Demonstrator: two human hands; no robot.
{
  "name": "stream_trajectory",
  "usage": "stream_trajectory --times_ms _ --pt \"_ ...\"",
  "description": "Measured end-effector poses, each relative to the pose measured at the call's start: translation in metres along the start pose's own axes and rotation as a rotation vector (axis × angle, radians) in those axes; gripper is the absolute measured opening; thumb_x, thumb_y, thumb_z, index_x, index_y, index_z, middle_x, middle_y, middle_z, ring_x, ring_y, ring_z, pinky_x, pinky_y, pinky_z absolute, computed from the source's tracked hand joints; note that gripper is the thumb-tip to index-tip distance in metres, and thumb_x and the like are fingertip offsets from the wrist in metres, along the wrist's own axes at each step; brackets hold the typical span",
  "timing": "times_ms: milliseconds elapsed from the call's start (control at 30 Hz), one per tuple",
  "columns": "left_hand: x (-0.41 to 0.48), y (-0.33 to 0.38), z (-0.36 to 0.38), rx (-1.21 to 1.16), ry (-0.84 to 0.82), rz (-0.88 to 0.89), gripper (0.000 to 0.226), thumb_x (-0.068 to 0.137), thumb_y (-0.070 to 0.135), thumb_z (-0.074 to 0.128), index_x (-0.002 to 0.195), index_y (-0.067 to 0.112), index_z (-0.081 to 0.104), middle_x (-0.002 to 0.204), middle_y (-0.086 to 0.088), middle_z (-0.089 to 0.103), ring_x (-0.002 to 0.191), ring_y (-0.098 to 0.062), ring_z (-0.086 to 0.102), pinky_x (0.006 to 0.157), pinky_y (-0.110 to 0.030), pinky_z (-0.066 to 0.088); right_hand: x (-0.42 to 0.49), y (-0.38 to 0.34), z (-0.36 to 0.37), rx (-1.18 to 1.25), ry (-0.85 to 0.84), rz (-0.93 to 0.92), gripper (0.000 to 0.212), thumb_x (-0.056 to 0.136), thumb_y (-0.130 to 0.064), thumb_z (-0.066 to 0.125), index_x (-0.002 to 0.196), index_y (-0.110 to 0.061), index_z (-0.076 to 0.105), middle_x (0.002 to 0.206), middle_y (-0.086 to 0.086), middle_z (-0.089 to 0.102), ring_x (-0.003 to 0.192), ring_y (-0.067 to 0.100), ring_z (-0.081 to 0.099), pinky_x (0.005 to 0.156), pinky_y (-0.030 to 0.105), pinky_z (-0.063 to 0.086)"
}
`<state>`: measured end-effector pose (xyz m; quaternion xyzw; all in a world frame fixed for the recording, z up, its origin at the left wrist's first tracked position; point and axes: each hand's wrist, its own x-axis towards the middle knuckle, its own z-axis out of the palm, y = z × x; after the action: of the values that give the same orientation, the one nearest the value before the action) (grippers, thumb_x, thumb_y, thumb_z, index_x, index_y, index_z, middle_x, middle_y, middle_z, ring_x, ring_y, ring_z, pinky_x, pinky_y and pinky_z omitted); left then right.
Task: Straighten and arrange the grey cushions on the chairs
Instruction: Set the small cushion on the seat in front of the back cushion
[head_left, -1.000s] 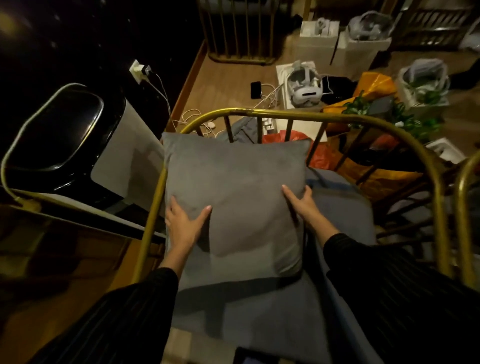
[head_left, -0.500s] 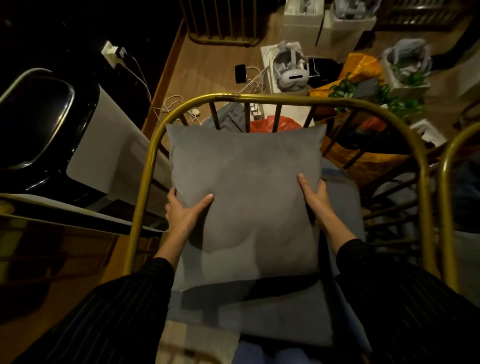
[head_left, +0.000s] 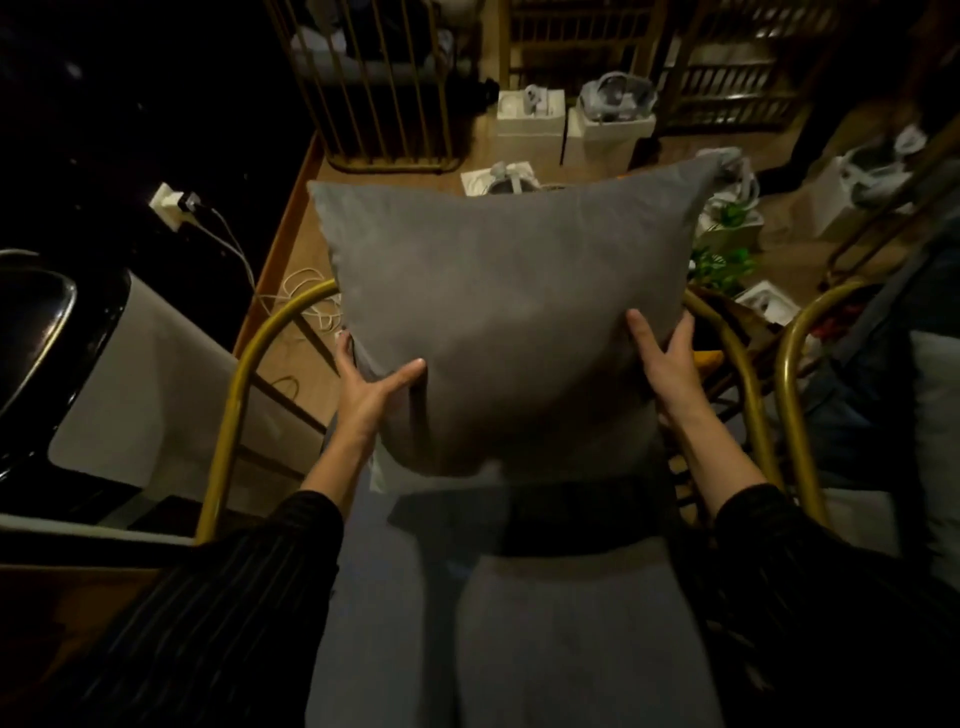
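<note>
Left hand (head_left: 366, 392): fingers hidden behind cushion, thumb pressed on front face, clamping lower left edge. Right hand (head_left: 670, 366): fingers (head_left: 641, 338) spread, clasping lower right edge. Grey cushion (head_left: 509, 322) held upright above chair's seat pad (head_left: 519, 623), front face toward camera, top corners upward, roughly square, no clear long axis. Gold chair frame (head_left: 228, 415) curving behind both sides.

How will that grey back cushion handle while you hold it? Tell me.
Probably soft: the grey cushion dents where the left hand thumb presses in. Likely light for its bulk, since the left and right hand hold it by its lower edges alone. It keeps its shape upright, so plump rather than floppy.
</note>
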<state>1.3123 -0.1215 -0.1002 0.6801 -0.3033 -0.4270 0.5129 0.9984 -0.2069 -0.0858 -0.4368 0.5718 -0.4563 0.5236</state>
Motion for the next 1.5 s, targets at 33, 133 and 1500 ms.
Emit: stream_trajectory --times_ms 33,133,1500 --pt "0.009 0.004 0.001 -0.017 -0.006 -0.005 0.116 0.061 0.036 0.087 0.149 0.037 0.011 0.159 -0.003 0.025 0.141 -0.029 0.032 0.113 -0.049 0.033 0.009 0.0 0.0 0.014 -0.006 0.005 0.084 0.086 -0.044 0.064 0.152 -0.024 0.016 0.153 0.001 0.037 0.139 0.019 0.037 0.112 0.038 0.035" --pt "0.032 0.005 0.004 -0.041 -0.034 -0.019 0.118 0.058 0.035 0.088 0.147 0.046 0.011 0.16 -0.003 0.02 0.143 -0.033 0.028 0.113 -0.058 0.032 0.026 0.004 0.004 0.044 -0.009 0.066 0.096 0.08 -0.049 0.068 0.153 -0.024 0.011 0.153 0.003 0.036 0.139 0.021 0.037 0.111 0.039 0.036" --pt "-0.139 0.001 0.192 0.428 -0.29 -0.241 0.04 0.095 0.017 0.055 0.132 0.005 0.054 0.13 -0.016 0.06 0.121 -0.032 0.056 0.104 -0.04 0.046 -0.075 0.006 -0.1 -0.317 -0.075 0.362 0.043 0.092 -0.021 0.062 0.132 -0.008 0.053 0.114 0.008 0.063 0.094 0.021 0.064 0.062 0.021 0.043"
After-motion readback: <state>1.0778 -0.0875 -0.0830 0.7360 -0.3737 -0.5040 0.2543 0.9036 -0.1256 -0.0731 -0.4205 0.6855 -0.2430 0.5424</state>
